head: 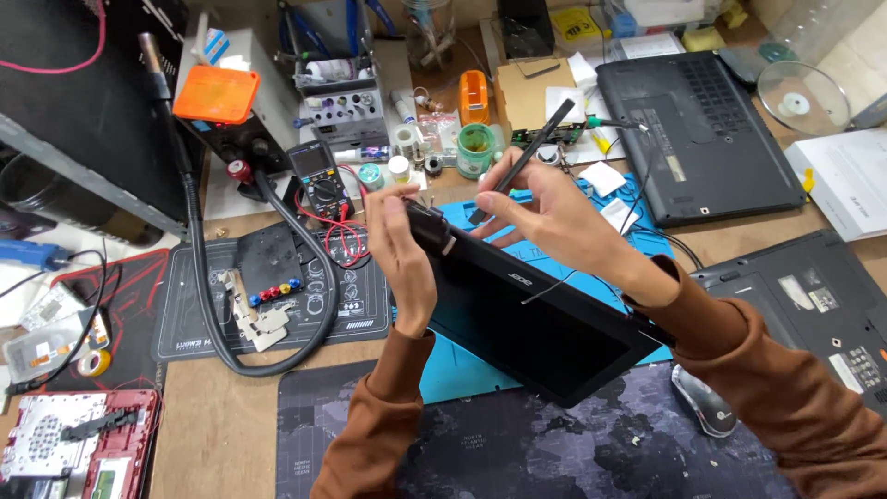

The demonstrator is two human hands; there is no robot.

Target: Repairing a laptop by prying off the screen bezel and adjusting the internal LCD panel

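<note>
The black laptop screen panel (527, 314) is standing tilted above the blue work mat (462, 365), its lower corner resting toward the dark desk mat (517, 444) and its upper corner raised at the hands. The left hand (402, 254) is gripping that upper corner, fingers (388, 199) curled and pressed around the hinge end. The right hand (554, 217) is pinching a slim black pry tool (522, 157) between thumb and fingers, with the tip meeting the panel's top edge.

Risk, as judged: excess leverage from the tool could be cracking the bezel or glass; a loosening left grip could be letting the panel slide off the mat.

The wooden tabletop (222, 416) is carrying two dark laptops, one closed (702, 139), a multimeter (319, 180), a mouse (707, 402) and small parts. The room beyond is not showing.
</note>
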